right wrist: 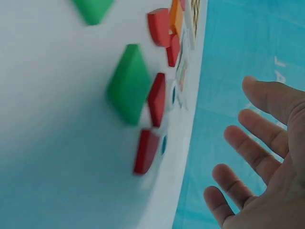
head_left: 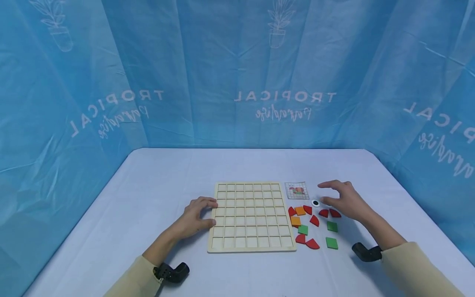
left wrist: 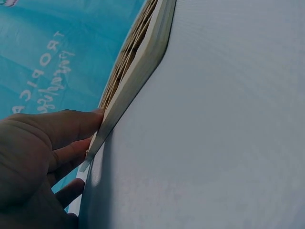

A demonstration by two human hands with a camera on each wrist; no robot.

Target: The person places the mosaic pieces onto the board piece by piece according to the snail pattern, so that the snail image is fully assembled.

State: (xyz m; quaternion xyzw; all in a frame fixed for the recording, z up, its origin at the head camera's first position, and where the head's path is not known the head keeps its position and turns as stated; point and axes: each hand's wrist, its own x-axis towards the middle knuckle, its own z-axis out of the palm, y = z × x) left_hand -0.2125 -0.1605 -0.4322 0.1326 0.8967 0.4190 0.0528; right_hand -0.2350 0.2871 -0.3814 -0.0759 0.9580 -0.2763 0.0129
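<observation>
A pale wooden grid board (head_left: 251,217) lies on the table. At its left edge, my left hand (head_left: 195,218) rests with thumb and fingertips against the rim; the left wrist view shows the thumb (left wrist: 76,126) on the board's side. My right hand (head_left: 345,199) hovers over the right side of the table, fingers spread and holding nothing. Close by its thumb is a white round piece with a black centre (head_left: 316,203). Below the hand lie red quarter-round pieces (head_left: 335,213) and a green square tile (head_left: 332,226).
A small picture card (head_left: 297,190) with a grid and a coloured figure lies beyond the board's right corner. Along the board's right edge are several red pieces (head_left: 312,243), orange tiles (head_left: 295,221) and another green tile (head_left: 302,229). A blue printed curtain (head_left: 237,74) surrounds the table.
</observation>
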